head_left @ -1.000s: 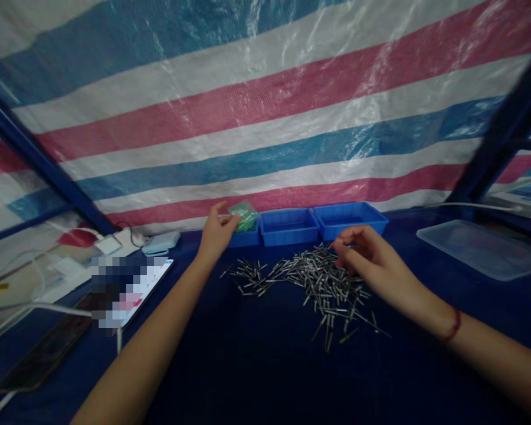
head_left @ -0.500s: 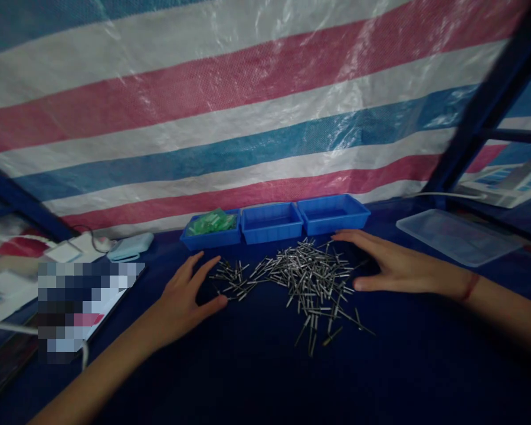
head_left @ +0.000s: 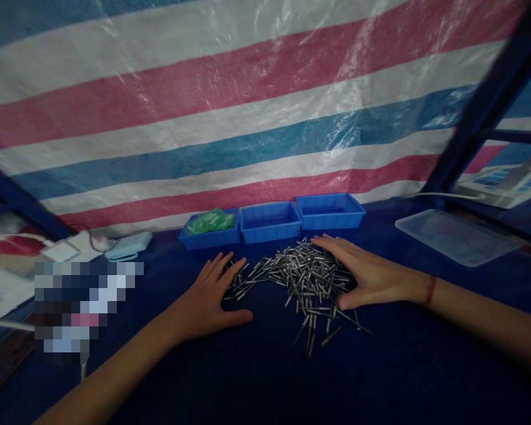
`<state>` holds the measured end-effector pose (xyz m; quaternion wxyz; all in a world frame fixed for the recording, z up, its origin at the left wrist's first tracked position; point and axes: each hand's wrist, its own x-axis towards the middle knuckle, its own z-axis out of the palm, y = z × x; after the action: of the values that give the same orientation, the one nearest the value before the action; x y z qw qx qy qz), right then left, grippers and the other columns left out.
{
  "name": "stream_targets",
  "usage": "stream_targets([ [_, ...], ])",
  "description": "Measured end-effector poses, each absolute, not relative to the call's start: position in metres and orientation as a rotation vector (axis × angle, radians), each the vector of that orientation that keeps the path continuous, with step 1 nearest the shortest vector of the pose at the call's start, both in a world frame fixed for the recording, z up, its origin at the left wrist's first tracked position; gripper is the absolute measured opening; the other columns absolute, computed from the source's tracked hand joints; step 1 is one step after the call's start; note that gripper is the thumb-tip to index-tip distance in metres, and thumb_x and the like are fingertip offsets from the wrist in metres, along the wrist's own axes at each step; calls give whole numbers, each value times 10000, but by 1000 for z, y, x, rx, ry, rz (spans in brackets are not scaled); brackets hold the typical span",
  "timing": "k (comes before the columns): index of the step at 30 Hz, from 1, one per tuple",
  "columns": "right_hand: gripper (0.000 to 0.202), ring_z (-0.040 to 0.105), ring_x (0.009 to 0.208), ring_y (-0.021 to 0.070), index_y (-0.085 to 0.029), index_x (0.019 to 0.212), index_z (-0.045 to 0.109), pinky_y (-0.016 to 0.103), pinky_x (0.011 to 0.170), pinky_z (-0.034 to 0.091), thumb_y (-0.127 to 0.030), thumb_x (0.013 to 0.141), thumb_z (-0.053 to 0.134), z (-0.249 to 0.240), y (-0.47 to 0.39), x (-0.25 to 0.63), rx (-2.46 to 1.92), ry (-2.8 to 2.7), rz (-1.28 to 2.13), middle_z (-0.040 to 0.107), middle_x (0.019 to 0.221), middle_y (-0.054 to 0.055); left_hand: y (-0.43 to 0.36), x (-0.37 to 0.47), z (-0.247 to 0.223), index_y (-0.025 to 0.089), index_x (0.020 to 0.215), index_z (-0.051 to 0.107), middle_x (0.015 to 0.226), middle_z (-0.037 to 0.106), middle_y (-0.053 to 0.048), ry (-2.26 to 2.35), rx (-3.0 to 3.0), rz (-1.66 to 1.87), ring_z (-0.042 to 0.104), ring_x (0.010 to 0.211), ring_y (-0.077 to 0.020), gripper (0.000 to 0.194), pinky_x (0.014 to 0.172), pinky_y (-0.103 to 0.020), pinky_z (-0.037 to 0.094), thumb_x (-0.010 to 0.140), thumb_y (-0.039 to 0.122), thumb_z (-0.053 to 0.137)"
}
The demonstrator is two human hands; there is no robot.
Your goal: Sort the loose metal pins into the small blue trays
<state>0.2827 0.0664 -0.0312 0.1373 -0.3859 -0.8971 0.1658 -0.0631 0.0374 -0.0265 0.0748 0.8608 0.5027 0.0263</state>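
A loose pile of thin metal pins that look like blind rivets (head_left: 298, 268) lies on the dark blue tabletop (head_left: 256, 378). At its left side, my left hand (head_left: 212, 298) is open, fingers spread over the edge of a smaller cluster and partly hiding it. My right hand (head_left: 358, 268) rests open along the pile's right side, thumb and fingers apart, covering some of the pins. Neither hand has anything gripped in it. A few pins stray toward me below the pile, one of them yellowish (head_left: 331, 336).
Behind the pile stand three blue bins: the left bin (head_left: 212, 239) holds green plastic packets (head_left: 212, 221), beside a middle bin (head_left: 271, 230) and a right bin (head_left: 331, 220). A translucent lid (head_left: 460, 236) lies at right. A blurred-out device (head_left: 84, 313) and light-blue pouch (head_left: 129, 245) are left.
Both hands have moved inward toward the pile, the left to the right and the right to the left. Their fingers now cover more of the pins at both sides.
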Motion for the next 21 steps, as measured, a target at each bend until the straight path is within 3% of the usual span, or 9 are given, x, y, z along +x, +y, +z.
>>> stream_targets([
  [5,1093,169,1356,379,-174,1429,242,577,1072,189,-544,531,743,-33,58,261,-970,-2597,487,212,1488,175,38,-33,-25,214,1441,171,1503,159,-139,1277,2588,189,113,1359,-386,1032,1080,-563,138,632,707,581],
  [12,706,315,1301,333,-165,1304,425,532,1032,310,-325,656,654,-34,47,225,-967,-2486,396,366,1397,169,39,-2,-26,146,1446,133,1485,175,-192,1198,2540,269,128,1354,-390,1089,1078,-540,157,631,744,537],
  [17,453,477,1103,262,-181,1102,484,455,935,410,-155,658,565,-33,45,205,-957,-2343,403,543,1142,110,38,-2,-29,167,1399,268,1406,316,-189,1186,2506,418,274,1300,-368,931,1054,-508,238,674,661,578],
  [21,411,551,923,232,-193,1026,460,402,806,458,-91,634,524,-34,44,197,-1068,-2208,397,592,992,75,38,-2,-30,182,1315,372,1286,440,-150,1173,2497,557,392,1215,-309,657,1013,-450,323,773,499,563],
])
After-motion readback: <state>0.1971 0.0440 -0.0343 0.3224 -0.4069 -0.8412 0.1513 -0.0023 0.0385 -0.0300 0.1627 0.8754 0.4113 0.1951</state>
